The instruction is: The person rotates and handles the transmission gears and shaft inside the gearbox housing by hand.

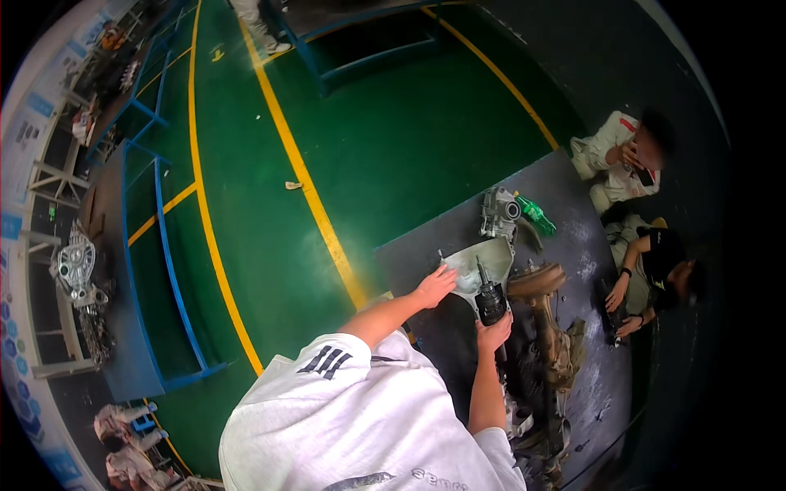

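Note:
A pale grey, bell-shaped metal housing (469, 267) lies on the dark workbench in front of me. My left hand (435, 287) grips its left rim, with the fingers along the edge. In my right hand (495, 331) is a dark ribbed cylindrical part with a thin shaft (491, 301), held from its near end. The shaft points away from me, over the hollow of the housing. Whether the part touches the housing I cannot tell.
Beyond the housing are a metal casting (499, 214) and a green plastic bottle (536, 213). A brown bag (565, 358) and more metal parts (517, 417) lie to the right on the workbench (591, 401). Two people sit along its far right side.

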Demonstrator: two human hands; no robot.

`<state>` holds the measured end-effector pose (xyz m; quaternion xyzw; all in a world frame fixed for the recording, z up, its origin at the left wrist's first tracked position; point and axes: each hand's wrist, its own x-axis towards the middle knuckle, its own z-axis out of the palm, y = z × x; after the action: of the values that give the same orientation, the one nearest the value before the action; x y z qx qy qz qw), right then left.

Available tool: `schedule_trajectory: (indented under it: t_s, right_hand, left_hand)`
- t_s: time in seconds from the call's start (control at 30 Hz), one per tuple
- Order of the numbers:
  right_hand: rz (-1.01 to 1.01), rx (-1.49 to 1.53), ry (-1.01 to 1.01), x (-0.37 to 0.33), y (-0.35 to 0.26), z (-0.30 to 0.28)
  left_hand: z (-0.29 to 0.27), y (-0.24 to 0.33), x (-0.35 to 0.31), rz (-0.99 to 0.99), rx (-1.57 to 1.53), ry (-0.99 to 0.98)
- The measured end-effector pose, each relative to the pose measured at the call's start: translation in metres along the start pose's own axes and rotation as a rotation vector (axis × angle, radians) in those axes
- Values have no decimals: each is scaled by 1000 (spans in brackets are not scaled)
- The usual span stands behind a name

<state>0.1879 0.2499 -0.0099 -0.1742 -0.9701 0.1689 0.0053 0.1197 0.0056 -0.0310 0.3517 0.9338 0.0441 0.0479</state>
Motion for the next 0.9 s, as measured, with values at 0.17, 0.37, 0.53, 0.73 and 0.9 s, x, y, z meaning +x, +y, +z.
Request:
schedule_trajectory:
  t_s: [0.17,0.37,0.53,0.73,0.9]
  right_hand:
    - [115,-97,59,-18,-10,12]
    - [183,-178,94,-35,-37,15]
    - [213,-216,98,-62,-48,13]
    - [221,-71,197,-69,-75,-7]
    - [289,-12,26,-66,-71,11]
  left_hand:
    - [6,1,0,31,2,35]
    - [18,-6,0,63,-39,53]
    - [10,0,-1,93,-79,8]
    - [-37,3,17,-19,-249,-327]
    - [-46,0,33,-9,-303,45]
